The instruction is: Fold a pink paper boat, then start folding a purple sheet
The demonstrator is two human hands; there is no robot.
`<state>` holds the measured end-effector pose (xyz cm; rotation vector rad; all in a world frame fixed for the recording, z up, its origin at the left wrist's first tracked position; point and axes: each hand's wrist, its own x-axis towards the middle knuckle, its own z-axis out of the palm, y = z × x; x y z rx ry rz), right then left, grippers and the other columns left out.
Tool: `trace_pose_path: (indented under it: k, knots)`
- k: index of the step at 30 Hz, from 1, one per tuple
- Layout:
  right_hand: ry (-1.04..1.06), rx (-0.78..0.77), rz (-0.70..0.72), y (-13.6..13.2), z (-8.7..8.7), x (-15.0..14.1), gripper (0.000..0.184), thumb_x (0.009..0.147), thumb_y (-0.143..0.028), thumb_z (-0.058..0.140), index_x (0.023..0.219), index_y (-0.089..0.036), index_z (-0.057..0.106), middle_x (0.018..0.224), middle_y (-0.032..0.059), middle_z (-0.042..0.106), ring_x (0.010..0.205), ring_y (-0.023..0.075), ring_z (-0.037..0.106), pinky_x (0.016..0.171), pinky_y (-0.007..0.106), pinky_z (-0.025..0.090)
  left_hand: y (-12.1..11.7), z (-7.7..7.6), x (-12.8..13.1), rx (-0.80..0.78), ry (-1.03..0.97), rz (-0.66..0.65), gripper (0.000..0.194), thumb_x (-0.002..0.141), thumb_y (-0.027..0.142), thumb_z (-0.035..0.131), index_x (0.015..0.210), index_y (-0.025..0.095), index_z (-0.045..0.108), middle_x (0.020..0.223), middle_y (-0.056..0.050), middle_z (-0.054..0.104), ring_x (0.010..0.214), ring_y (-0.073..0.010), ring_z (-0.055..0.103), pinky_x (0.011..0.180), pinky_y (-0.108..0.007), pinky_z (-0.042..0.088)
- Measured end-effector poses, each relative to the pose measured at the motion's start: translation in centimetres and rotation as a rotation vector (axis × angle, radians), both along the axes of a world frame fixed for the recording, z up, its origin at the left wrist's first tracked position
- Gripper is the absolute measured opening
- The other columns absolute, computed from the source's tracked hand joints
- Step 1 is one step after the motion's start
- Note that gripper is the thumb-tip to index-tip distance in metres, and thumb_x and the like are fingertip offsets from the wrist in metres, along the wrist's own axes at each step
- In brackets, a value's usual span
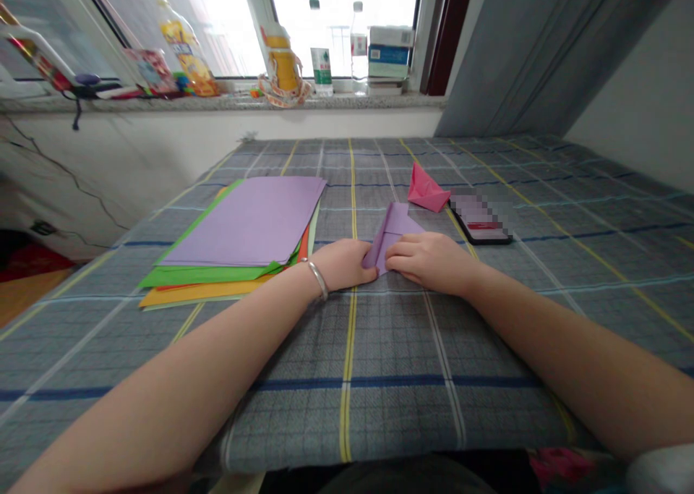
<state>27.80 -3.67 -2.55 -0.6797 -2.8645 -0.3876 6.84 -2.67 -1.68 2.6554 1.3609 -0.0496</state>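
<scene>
A small piece of folded purple paper [395,224] lies on the plaid cloth between my hands, with a raised fold along its left side. My left hand [345,262], a silver bangle at its wrist, pinches that left edge between thumb and fingers. Resting on the paper's lower right part is my right hand [428,259], its fingers together and pressed down on it. Past the paper sits a pink folded paper boat [426,189]. A phone [480,219] lies just right of the boat, its screen partly blurred out.
Left of my hands is a stack of coloured paper [243,223], purple on top with green and orange beneath. The plaid cloth [401,356] covers the surface. Bottles, a yellow cup [283,67] and boxes [389,53] line the windowsill behind.
</scene>
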Motion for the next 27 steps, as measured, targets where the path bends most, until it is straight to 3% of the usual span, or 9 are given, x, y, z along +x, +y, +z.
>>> trace_pose_path:
  k: [4,7,9,12,15,27]
  knots:
    - [0.022,0.004,-0.009,0.3,-0.2,0.4,0.02,0.093,-0.024,0.048,0.094,-0.021,0.067,0.102,0.0025,0.069,0.094,0.0193,0.059,0.079,0.031,0.044,-0.3,-0.4,0.2,0.072,-0.094,-0.005,0.028,0.084,0.041,0.05,0.094,0.016,0.059,0.085,-0.007,0.066,0.077,-0.0225,0.063,0.067,-0.032,0.047]
    - [0.073,-0.03,-0.014,0.6,-0.6,0.7,0.02,0.093,-0.024,0.049,0.094,-0.023,0.069,0.098,0.0022,0.07,0.094,0.0184,0.06,0.079,0.03,0.045,-0.5,-0.2,-0.2,0.19,-0.301,-0.047,0.042,0.08,0.04,0.059,0.113,0.014,0.052,0.101,-0.009,0.061,0.087,-0.0205,0.06,0.076,-0.032,0.049]
    - [0.128,-0.062,-0.022,0.7,-0.9,0.8,0.019,0.092,-0.023,0.051,0.094,-0.024,0.07,0.098,0.0022,0.07,0.094,0.0175,0.061,0.08,0.03,0.045,-0.5,0.1,-0.6,0.33,-0.34,-0.181,0.045,0.079,0.036,0.063,0.117,0.015,0.052,0.112,-0.011,0.056,0.099,-0.0213,0.056,0.087,-0.035,0.047]
    - [0.196,-0.104,-0.052,0.7,-1.1,0.8,0.017,0.089,-0.024,0.055,0.091,-0.024,0.072,0.099,0.0023,0.07,0.092,0.017,0.062,0.081,0.03,0.046,-0.4,0.2,-0.8,0.455,-0.206,-0.435,0.023,0.083,0.031,0.059,0.103,0.021,0.064,0.117,-0.008,0.055,0.111,-0.0252,0.049,0.097,-0.042,0.041]
    - [0.212,-0.136,-0.07,0.7,-1.1,0.8,0.014,0.087,-0.022,0.058,0.089,-0.023,0.072,0.097,0.0025,0.07,0.09,0.0171,0.062,0.081,0.03,0.046,-0.3,0.0,-0.7,0.438,-0.128,-0.533,0.017,0.086,0.029,0.057,0.097,0.024,0.069,0.109,-0.004,0.063,0.114,-0.0263,0.045,0.1,-0.043,0.038]
    - [0.244,-0.21,-0.068,0.8,-1.1,0.8,0.017,0.088,-0.022,0.057,0.09,-0.025,0.073,0.098,0.0004,0.071,0.09,0.016,0.063,0.083,0.03,0.047,-0.4,1.9,-1.2,0.205,-0.068,-0.524,0.019,0.08,0.021,0.058,0.087,0.03,0.073,0.099,0.002,0.071,0.127,-0.0258,0.037,0.109,-0.042,0.026]
